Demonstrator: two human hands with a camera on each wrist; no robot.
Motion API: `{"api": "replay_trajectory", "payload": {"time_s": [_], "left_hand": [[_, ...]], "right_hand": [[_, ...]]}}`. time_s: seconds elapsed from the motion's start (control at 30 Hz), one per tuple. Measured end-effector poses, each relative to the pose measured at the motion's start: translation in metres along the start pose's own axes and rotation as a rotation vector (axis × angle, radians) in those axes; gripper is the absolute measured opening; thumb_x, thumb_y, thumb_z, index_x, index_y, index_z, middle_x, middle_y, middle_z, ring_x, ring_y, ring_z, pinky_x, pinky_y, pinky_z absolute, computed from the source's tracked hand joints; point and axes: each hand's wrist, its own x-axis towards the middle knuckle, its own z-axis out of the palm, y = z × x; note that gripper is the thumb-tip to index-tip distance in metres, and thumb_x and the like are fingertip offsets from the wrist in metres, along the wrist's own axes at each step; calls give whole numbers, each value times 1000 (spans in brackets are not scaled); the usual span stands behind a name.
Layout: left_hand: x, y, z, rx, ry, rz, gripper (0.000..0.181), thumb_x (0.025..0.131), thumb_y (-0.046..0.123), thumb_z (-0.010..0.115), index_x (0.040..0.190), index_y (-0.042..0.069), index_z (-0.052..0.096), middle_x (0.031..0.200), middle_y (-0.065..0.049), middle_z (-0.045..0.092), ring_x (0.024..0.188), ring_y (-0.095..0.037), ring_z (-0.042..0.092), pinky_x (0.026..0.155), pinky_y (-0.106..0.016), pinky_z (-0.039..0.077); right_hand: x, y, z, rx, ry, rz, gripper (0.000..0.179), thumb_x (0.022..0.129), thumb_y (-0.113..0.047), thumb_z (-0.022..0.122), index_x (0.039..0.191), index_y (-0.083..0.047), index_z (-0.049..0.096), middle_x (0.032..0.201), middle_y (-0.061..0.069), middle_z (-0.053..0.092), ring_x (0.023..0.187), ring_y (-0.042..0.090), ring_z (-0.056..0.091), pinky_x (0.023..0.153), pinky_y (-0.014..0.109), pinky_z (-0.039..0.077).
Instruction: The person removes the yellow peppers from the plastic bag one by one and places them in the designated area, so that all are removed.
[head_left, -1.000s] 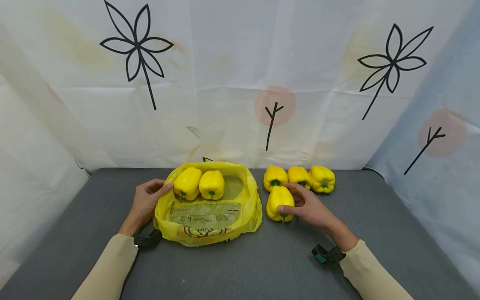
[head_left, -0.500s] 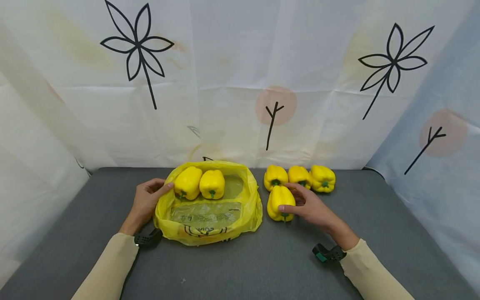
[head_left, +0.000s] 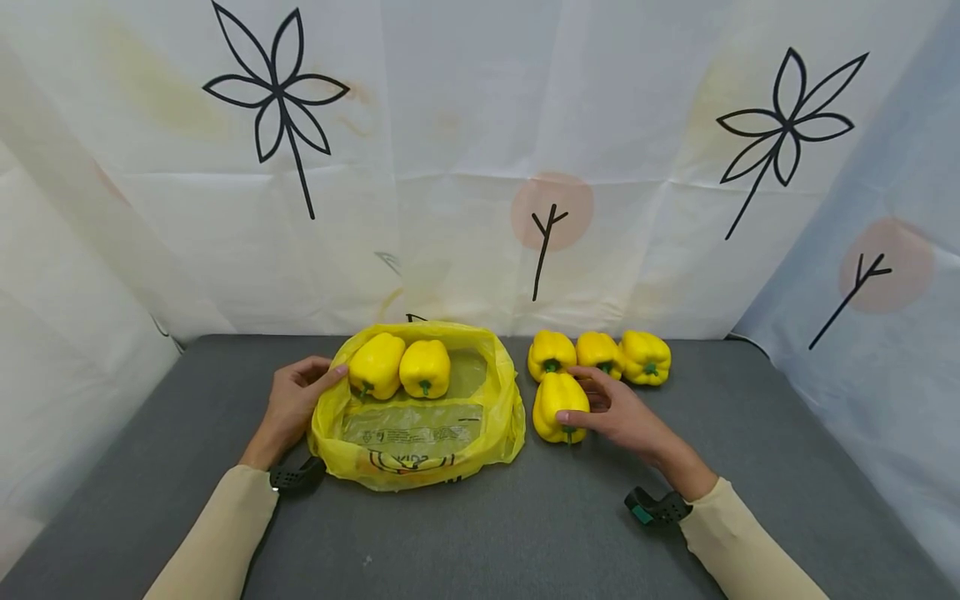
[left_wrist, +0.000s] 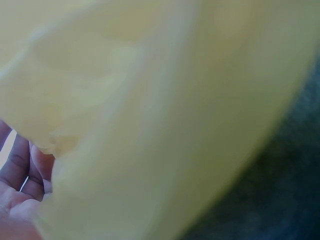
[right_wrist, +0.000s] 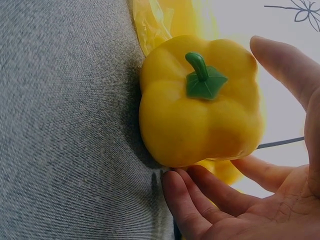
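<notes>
A yellow plastic bag [head_left: 416, 468] lies with its mouth spread wide on the table, two yellow bell peppers [head_left: 425, 367] inside along its far left side. My left hand [head_left: 292, 404] pinches the bag's left rim, thumb over the edge. In the left wrist view the bag [left_wrist: 150, 125] covers most of the picture, with a few fingers [left_wrist: 17, 162] showing at lower left. Just right of the bag, my right hand [head_left: 618, 418] grips another bell pepper [head_left: 555, 400] between thumb and fingers. Its green stem faces the camera in the right wrist view, the pepper [right_wrist: 200, 125] low against the table.
Three more yellow bell peppers [head_left: 645, 358] stand in a row at the table's back edge, right behind the gripped one. The grey table [head_left: 450, 550] ends against a white cloth [head_left: 465, 125] with black leaf drawings, which also hangs at both sides.
</notes>
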Motion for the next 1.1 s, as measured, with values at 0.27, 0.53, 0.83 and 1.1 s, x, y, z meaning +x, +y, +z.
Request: {"api": "replay_trajectory", "payload": {"time_s": [0.27,0.53,0.83,1.1], "left_hand": [[-2,-1,-1,-2,-4,5,27,99,16,69,110,-8,69,93,4,70,81,-12,67,70,-24,59],[0,1,1,-25,-4,6,33,99,14,69,113,-16,65,94,3,70,82,-11,68,70,-24,60],[0,1,1,-35,3,3,32,99,13,69,113,-16,65,93,3,70,82,-12,67,70,-24,59],[0,1,2,-44,6,5,33,99,13,69,113,-17,64,93,3,70,82,-11,67,70,-23,59]], "right_hand": [[-3,-5,-1,-9,9,-12,81,93,-35,76,157,-8,33,154,25,39,134,43,47,102,54,48],[-9,-14,-10,3,51,-7,84,94,-34,75,158,-6,29,153,23,41,136,43,45,102,56,47],[-12,-32,-21,11,45,-39,81,94,-34,75,158,-11,30,155,22,38,140,44,40,105,60,44],[-8,-59,-21,-38,59,-123,77,93,-32,77,155,-10,37,153,19,41,138,44,41,108,60,40]]}}
